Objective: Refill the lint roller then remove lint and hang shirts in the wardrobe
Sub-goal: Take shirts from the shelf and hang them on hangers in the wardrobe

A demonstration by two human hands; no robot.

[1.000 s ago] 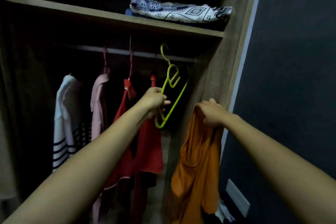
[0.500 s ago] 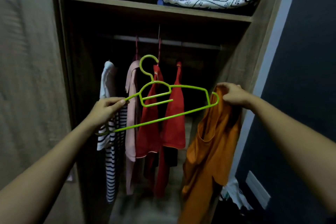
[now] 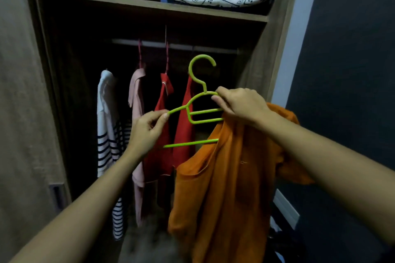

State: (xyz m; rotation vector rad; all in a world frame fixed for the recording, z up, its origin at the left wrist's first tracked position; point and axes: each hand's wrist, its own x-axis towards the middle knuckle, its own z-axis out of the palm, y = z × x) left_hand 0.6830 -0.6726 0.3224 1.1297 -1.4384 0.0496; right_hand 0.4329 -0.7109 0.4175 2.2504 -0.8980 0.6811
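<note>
Now upright: green hanger [image 3: 199, 100], previously tilted. Pinched by left hand [image 3: 147, 130]; gripped, with orange shirt [image 3: 226, 177], by right hand [image 3: 241, 104], shifted inward.

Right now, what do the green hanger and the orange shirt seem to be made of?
The green hanger looks like moulded plastic: one uniform bright colour, smooth rounded bars, a faint sheen. A coated wire core cannot be excluded. The orange shirt looks like thin woven fabric with a matte finish, maybe cotton or a blend: it drapes in soft folds and creases from the right hand.
</note>
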